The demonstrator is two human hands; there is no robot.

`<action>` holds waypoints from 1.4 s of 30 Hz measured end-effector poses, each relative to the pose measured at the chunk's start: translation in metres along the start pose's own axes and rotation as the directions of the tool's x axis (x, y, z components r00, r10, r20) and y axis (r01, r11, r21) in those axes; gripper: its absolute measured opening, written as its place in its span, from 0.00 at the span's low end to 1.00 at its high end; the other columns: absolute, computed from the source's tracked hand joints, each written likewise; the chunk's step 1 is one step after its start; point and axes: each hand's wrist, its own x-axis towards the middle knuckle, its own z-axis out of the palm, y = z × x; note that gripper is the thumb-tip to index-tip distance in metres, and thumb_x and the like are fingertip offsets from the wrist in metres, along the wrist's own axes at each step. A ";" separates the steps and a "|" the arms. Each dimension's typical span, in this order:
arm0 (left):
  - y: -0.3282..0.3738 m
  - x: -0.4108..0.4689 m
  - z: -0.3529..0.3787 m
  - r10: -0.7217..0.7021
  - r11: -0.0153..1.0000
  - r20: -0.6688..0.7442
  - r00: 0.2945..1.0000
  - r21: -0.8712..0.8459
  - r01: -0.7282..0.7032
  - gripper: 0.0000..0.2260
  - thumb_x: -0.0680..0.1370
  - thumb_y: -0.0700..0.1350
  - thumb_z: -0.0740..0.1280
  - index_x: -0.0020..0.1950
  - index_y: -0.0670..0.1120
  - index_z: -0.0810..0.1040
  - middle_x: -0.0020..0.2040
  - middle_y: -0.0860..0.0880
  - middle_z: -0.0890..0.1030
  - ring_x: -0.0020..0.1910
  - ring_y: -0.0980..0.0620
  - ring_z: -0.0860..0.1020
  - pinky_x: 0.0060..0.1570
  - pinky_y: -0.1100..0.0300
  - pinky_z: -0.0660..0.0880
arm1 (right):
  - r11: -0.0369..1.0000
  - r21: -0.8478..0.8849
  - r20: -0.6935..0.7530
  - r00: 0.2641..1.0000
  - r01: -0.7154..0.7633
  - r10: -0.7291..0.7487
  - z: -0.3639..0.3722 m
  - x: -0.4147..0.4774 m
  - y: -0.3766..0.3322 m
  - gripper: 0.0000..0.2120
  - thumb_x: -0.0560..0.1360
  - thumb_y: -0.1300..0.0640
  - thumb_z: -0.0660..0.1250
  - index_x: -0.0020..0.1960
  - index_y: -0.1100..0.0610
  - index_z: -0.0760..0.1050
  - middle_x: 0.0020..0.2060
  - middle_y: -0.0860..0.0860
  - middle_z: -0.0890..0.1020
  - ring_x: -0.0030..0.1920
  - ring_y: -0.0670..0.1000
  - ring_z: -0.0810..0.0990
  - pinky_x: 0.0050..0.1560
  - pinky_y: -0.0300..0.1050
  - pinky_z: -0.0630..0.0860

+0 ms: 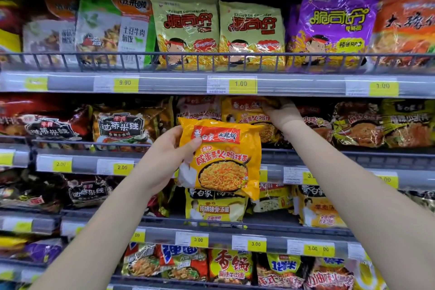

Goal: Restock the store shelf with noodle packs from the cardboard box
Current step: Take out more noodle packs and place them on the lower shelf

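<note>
Nearly full shelf just behind both grips, with a row of yellow packs standing on it. One pack not yet put in: pinched at its left edge by the left hand, thumb on the front, held up before the row. Up and right of that grip, right hand curled on the top of the row, maybe making room; no box seen, so cannot tell how many more.

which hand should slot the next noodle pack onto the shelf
Left. The left hand grips the orange noodle pack, ready to place; the right hand is occupied holding a matching shelved pack.
</note>
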 end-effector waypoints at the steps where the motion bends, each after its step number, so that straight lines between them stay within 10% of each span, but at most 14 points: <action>1: 0.000 0.000 0.000 0.000 1.000 0.001 1.000 0.001 0.000 0.19 0.75 0.52 0.70 0.60 0.41 0.75 0.45 0.43 0.77 0.49 0.46 0.78 0.60 0.45 0.75 | 0.999 -0.048 -0.001 1.000 0.014 -0.014 0.000 -0.001 0.000 0.32 0.80 0.45 0.67 0.79 0.54 0.62 0.75 0.54 0.69 0.73 0.59 0.70 0.64 0.46 0.69; 14: -0.006 0.019 0.009 0.017 1.000 -0.011 1.000 0.024 -0.016 0.09 0.81 0.48 0.68 0.58 0.46 0.78 0.44 0.46 0.79 0.48 0.44 0.77 0.58 0.44 0.76 | 0.820 -0.570 -0.079 0.989 0.056 -0.122 -0.009 -0.010 -0.005 0.44 0.71 0.30 0.68 0.76 0.57 0.66 0.64 0.58 0.80 0.56 0.59 0.84 0.43 0.46 0.79; 23: 0.000 0.038 0.020 0.012 1.000 -0.052 0.999 0.017 -0.011 0.06 0.82 0.46 0.67 0.53 0.43 0.76 0.31 0.53 0.75 0.40 0.52 0.76 0.48 0.56 0.74 | 0.797 -0.601 -0.057 0.991 0.061 -0.119 -0.022 -0.015 -0.001 0.29 0.74 0.33 0.67 0.56 0.60 0.78 0.46 0.56 0.85 0.31 0.53 0.80 0.28 0.39 0.73; 30: 0.008 0.058 0.030 -0.022 1.000 -0.073 0.997 0.015 0.023 0.12 0.82 0.46 0.67 0.41 0.44 0.73 0.35 0.47 0.75 0.44 0.50 0.77 0.57 0.55 0.73 | 0.872 -0.455 -0.064 0.970 0.181 -0.235 -0.032 -0.025 0.005 0.16 0.76 0.45 0.72 0.54 0.57 0.81 0.50 0.54 0.85 0.52 0.57 0.83 0.51 0.47 0.78; 35: 0.014 0.073 0.035 -0.046 0.998 -0.092 0.995 -0.034 0.043 0.07 0.81 0.45 0.69 0.55 0.42 0.79 0.47 0.43 0.84 0.57 0.42 0.80 0.68 0.44 0.73 | 0.862 -0.495 -0.094 0.980 0.107 -0.175 -0.034 -0.019 0.004 0.14 0.78 0.46 0.69 0.47 0.58 0.78 0.39 0.53 0.82 0.36 0.53 0.80 0.25 0.35 0.66; 37: 0.014 0.080 0.038 -0.074 0.996 -0.117 0.990 -0.053 0.068 0.12 0.81 0.43 0.69 0.62 0.40 0.77 0.54 0.42 0.85 0.60 0.42 0.81 0.67 0.43 0.73 | 0.875 -0.478 -0.095 0.986 0.075 -0.136 -0.035 -0.015 0.005 0.14 0.80 0.46 0.67 0.43 0.56 0.76 0.33 0.51 0.80 0.30 0.51 0.77 0.23 0.36 0.68; 42: 0.020 0.099 0.042 -0.127 0.991 -0.163 0.978 -0.068 0.117 0.09 0.77 0.31 0.66 0.54 0.42 0.77 0.49 0.50 0.84 0.49 0.55 0.82 0.47 0.59 0.76 | 0.945 -0.319 -0.126 0.984 0.078 -0.124 -0.040 -0.007 0.016 0.13 0.80 0.52 0.67 0.59 0.59 0.80 0.50 0.54 0.83 0.55 0.56 0.82 0.45 0.38 0.68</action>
